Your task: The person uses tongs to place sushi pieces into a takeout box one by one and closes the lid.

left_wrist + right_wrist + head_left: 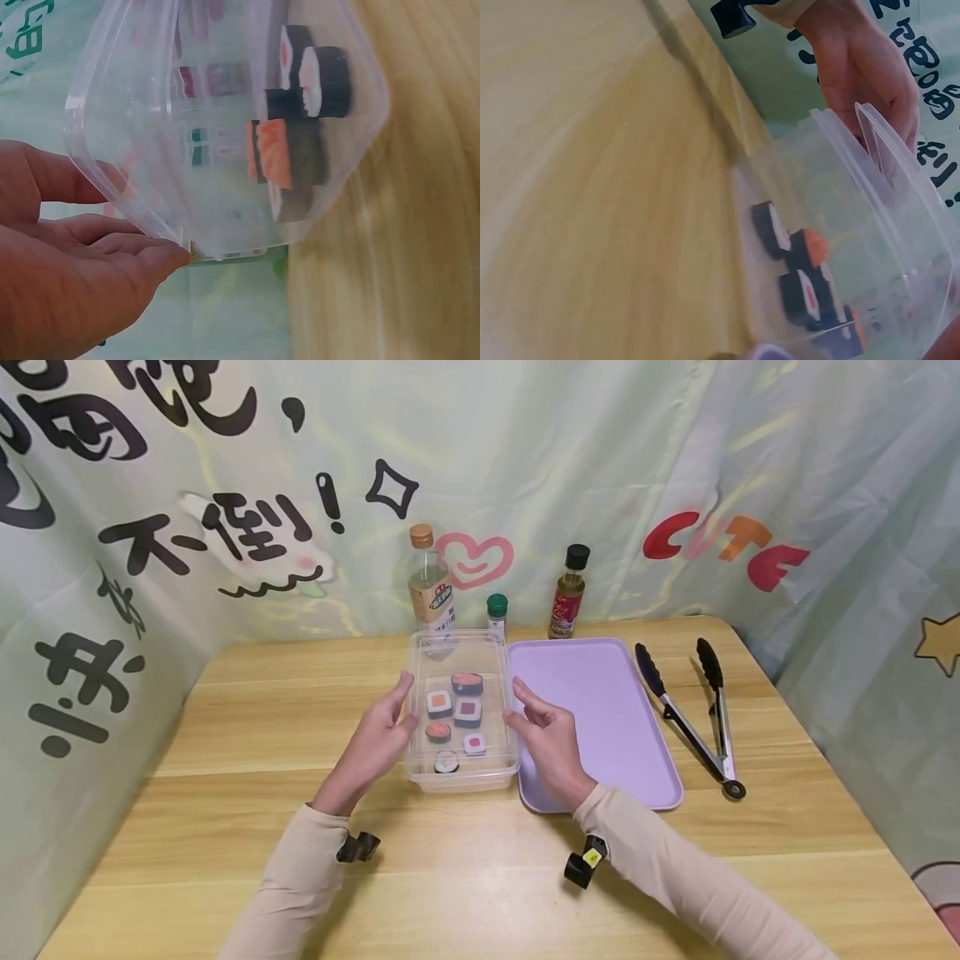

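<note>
A clear plastic box (465, 783) stands on the wooden table with several sushi pieces (468, 711) inside, seen through its transparent lid (456, 647). In the right wrist view the lid (909, 161) sits at a slant over the box (780, 169), a narrow gap showing between their rims. My left hand (375, 732) holds the lid's left edge, thumb toward me and fingers farther along the side. Opposite it, my right hand (553, 745) grips the right edge the same way. Dark-wrapped rolls and orange-topped pieces (274, 154) show through the wall in the left wrist view.
A lilac tray (600, 718) lies right of the box, partly under my right hand. Beyond it are black-tipped metal tongs (697, 739), spread apart. Along the back stand a tall orange-capped bottle (431, 585), a small green-capped jar (497, 607) and a black-capped bottle (567, 597).
</note>
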A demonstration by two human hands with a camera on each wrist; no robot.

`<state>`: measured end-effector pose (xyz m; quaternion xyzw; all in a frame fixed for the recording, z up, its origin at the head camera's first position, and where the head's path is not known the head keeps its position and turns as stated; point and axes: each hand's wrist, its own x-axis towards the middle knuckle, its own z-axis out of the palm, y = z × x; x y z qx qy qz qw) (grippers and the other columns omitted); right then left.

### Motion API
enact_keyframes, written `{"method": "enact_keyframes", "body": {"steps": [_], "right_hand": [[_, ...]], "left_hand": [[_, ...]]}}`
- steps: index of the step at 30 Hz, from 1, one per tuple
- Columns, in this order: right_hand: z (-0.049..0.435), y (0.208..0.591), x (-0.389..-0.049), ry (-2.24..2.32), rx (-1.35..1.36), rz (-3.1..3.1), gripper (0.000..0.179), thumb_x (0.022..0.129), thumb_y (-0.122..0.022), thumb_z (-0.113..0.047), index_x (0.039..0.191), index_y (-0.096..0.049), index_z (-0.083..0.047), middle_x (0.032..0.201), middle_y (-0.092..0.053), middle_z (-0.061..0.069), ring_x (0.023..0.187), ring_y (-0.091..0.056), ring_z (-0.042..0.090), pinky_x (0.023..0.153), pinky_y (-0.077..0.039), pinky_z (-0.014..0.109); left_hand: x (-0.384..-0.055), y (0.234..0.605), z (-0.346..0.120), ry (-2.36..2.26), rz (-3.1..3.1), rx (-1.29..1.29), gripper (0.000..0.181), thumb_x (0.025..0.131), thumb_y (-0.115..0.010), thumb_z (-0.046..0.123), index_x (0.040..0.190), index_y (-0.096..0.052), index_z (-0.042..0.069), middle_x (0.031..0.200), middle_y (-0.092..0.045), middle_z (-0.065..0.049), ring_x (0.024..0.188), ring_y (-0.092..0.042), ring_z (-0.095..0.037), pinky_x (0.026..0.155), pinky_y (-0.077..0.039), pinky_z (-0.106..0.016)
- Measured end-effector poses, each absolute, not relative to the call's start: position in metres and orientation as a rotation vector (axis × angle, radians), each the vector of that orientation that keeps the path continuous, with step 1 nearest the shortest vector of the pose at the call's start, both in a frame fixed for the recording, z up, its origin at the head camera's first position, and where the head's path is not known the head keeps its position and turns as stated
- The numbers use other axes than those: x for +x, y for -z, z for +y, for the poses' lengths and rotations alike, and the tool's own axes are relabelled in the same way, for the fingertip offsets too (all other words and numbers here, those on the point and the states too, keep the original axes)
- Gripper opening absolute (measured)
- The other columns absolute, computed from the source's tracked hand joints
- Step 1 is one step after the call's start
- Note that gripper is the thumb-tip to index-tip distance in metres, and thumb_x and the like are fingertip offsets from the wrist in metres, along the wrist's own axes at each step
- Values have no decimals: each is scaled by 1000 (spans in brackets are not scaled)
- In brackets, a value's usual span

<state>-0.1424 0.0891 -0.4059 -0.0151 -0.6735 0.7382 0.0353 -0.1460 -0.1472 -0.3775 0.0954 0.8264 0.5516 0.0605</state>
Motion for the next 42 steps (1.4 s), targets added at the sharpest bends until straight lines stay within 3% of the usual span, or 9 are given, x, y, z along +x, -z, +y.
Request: {"method": "enact_keyframes", "body": {"steps": [12,24,28,34,42], "right_hand": [[90,414,-135,-2295,-79,-2120,50,94,-67,-3,142,-54,1,150,-50,2,142,-40,12,112,-35,24],[91,419,-134,-2226,-32,-2176,53,94,-67,-4,144,-51,3,153,-46,7,145,-37,18,116,-33,33],[91,413,-142,-1944,165,-2346,59,94,-69,-7,147,-47,6,156,-41,15,148,-30,29,120,-26,42],[84,404,-156,-1329,644,-2625,62,100,-62,-24,149,-42,8,160,-30,22,152,-16,35,122,-13,49],[73,407,-161,-876,838,-2793,65,103,-57,-36,149,-43,8,159,-27,26,150,-21,40,121,-14,55]], "left_hand": [[-142,388,-147,-1596,2540,253,69,101,-51,8,161,-17,3,167,-8,-8,153,-9,-21,122,-10,-43],[-138,393,-147,-1467,2632,293,68,103,-50,11,161,-17,1,167,-3,-8,153,-5,-23,122,-8,-45],[-138,389,-142,-1268,2803,373,65,105,-49,19,159,-21,-4,167,-3,-13,154,0,-24,122,-7,-46],[-147,388,-128,-941,3022,602,55,106,-44,18,151,-34,-13,161,-23,-27,153,-13,-35,122,-12,-49],[-148,400,-123,-740,3090,669,54,108,-39,22,150,-38,-12,160,-26,-26,152,-18,-33,123,-13,-46]]}}
